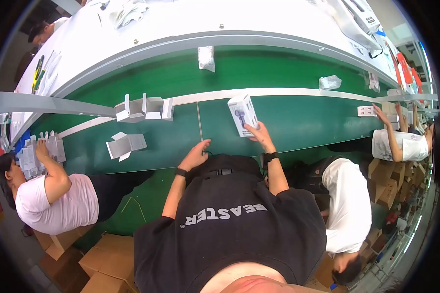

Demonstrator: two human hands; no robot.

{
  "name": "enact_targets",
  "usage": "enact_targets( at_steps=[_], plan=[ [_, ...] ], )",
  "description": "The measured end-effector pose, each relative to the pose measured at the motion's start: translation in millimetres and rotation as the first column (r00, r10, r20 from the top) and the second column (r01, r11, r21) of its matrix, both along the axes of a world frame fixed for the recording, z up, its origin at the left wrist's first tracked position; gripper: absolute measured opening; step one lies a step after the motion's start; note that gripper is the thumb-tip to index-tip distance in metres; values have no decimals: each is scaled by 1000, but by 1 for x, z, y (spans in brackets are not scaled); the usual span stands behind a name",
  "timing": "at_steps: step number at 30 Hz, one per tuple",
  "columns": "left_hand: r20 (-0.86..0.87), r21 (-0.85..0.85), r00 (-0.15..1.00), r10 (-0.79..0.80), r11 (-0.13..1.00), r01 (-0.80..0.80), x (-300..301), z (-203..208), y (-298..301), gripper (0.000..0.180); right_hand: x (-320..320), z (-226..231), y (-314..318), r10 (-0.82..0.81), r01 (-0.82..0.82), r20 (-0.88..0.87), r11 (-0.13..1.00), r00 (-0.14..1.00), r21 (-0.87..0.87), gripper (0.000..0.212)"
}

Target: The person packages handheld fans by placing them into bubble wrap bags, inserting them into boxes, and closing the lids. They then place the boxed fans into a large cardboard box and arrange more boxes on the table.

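Note:
My right hand (262,136) grips the lower right corner of a small white retail box (241,115). The box is tilted, and its face carries a printed picture of a dark hand-held device. It is over the green work surface (303,119), in front of me. My left hand (196,155) is at the near edge of that surface, beside a thin seam. Its fingers are loosely stretched and nothing shows in them. To the left of it, an unfolded white carton (126,145) lies with its flaps spread. Two more flap-open cartons (143,108) sit behind that one.
A white rail (278,91) runs along the green surface, with a bubble-wrapped item (206,58) and a clear-wrapped item (330,82) beyond or on it. A raised white shelf (181,22) spans the back. Co-workers handle cartons at both sides; brown boxes (107,261) stand behind.

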State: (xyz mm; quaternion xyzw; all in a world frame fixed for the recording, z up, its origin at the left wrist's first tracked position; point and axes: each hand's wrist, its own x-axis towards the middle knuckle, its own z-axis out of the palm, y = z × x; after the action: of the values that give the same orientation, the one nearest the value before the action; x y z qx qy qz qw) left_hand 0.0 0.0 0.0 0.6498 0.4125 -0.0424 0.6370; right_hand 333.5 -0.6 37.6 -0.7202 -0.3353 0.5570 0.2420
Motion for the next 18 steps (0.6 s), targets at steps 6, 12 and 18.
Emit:
enact_targets(
  at_steps=[6, 12, 18],
  plan=[
    [437, 4, 718, 542, 797, -605, 54, 71, 2, 85, -13, 20, -23, 171, -150, -709, 984, 684, 93, 71],
    [596, -462, 569, 566, 822, -334, 44, 101, 19, 92, -27, 7, -14, 402, -436, -824, 874, 399, 215, 67],
    [380, 375, 774, 507, 681, -630, 61, 122, 13, 91, -45, 73, -8, 230, -44, -317, 864, 920, 501, 69]
  ],
)
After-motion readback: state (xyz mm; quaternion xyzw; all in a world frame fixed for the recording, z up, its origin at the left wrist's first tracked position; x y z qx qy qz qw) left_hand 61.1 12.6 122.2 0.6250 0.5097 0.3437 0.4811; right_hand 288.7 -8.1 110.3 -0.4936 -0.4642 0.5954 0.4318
